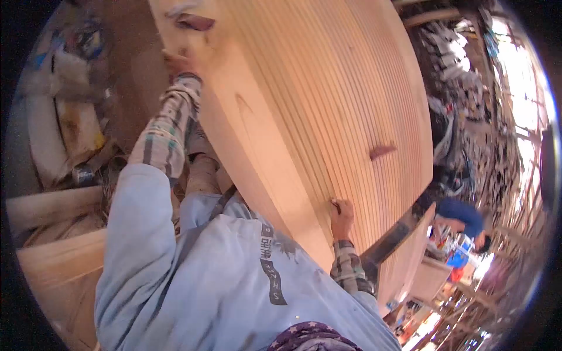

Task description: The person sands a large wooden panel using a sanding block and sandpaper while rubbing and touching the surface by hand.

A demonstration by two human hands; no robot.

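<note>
A large pale wooden panel [252, 117] with many narrow parallel grooves fills the middle of the view. My left hand [182, 63] is at the panel's left edge, smeared by motion, so its fingers cannot be made out. Just beyond it, a dark reddish-brown piece [196, 22] lies near the panel's far left corner, blurred. My right hand [343, 219] rests on the grooved face near the close edge, its fingers closed; whatever is in them is too small to name. A second reddish-brown scrap [381, 152] lies on the grooves further off.
Wooden boards [64, 257] lie on the left. To the right, another flat board [407, 251] stands beside the panel. A person in dark blue [462, 216] bends over a cluttered spot at the right. Piled scrap [462, 93] lines the slatted wall.
</note>
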